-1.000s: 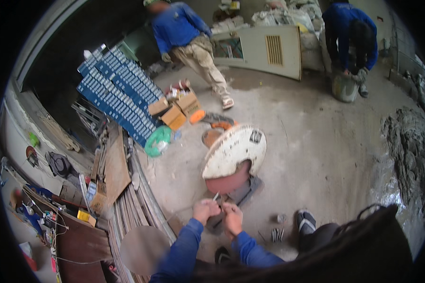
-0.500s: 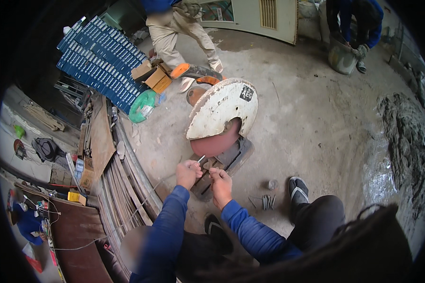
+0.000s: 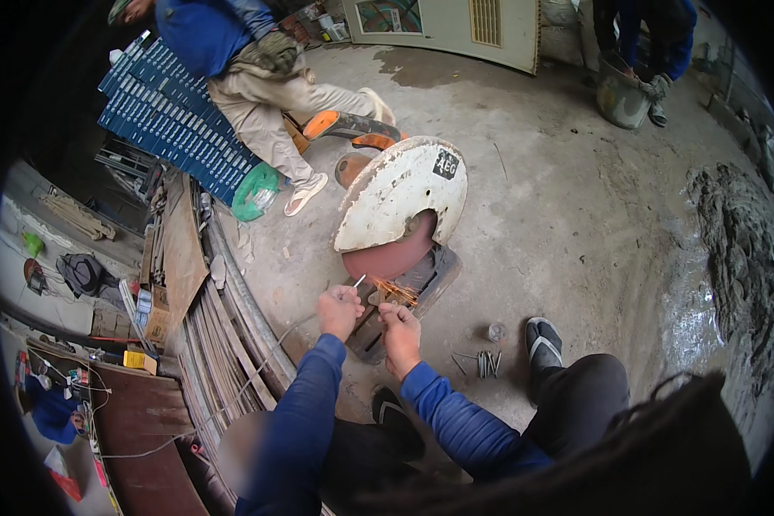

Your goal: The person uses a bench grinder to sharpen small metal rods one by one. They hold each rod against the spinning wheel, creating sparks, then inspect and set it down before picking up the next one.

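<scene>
In front of me on the floor stands a cut-off saw with a chipped white guard [image 3: 397, 193], a reddish-brown abrasive disc [image 3: 391, 256] and a dark base [image 3: 439, 273]. My left hand [image 3: 339, 313] is closed around a short, thin metal rod [image 3: 359, 280], its bright tip sticking up by the disc's lower edge. Orange sparks [image 3: 397, 292] spray to the right from beside the disc. Close by, over the base, my right hand [image 3: 399, 335] is closed in a pinch. Whatever lies between its fingertips is too small to make out.
Several short metal rods [image 3: 488, 365] and a small round container [image 3: 497, 332] lie near my sandalled foot [image 3: 543, 344]. Long metal bars [image 3: 232, 344] lie at left. A person [image 3: 258, 103] walks behind the saw near stacked blue boxes [image 3: 176, 112]. Another bends over a bucket [image 3: 621, 96].
Sparks now fly beside the disc; none showed before. My hands have shifted only slightly. The person behind the saw has moved left, now in front of the blue boxes.
</scene>
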